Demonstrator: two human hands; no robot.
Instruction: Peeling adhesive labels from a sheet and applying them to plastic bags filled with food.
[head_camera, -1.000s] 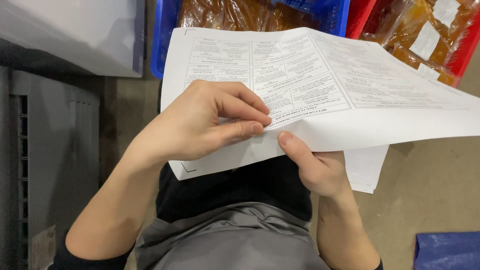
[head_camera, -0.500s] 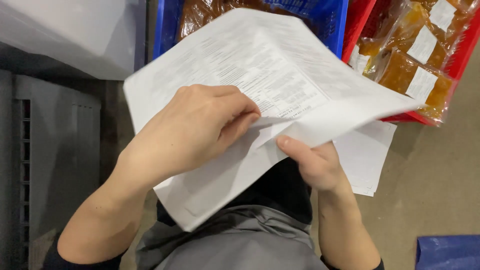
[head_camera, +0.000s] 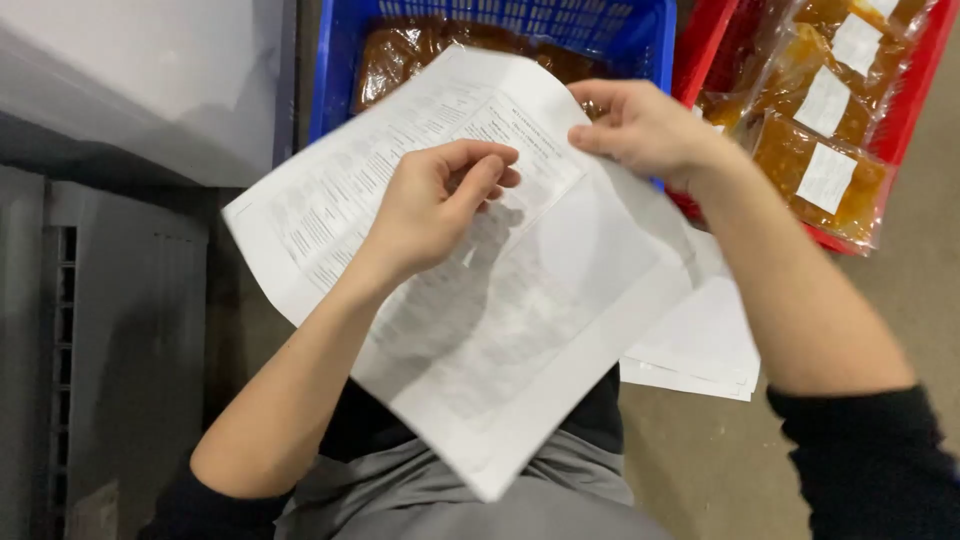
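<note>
The floor (head_camera: 900, 330) is brown and smooth. A blue crate (head_camera: 345, 60) and a red crate (head_camera: 905, 110) sit on it, full of brown bags. A grey plastic thing with slots (head_camera: 110, 340) is on the left. A white board (head_camera: 130, 70) lies above it.

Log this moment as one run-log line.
left hand: on printed sheet | right hand: pinching sheet's top edge | behind: blue crate, red crate of packets

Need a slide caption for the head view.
Left hand and right hand hold printed sheets above blue crate.
</note>
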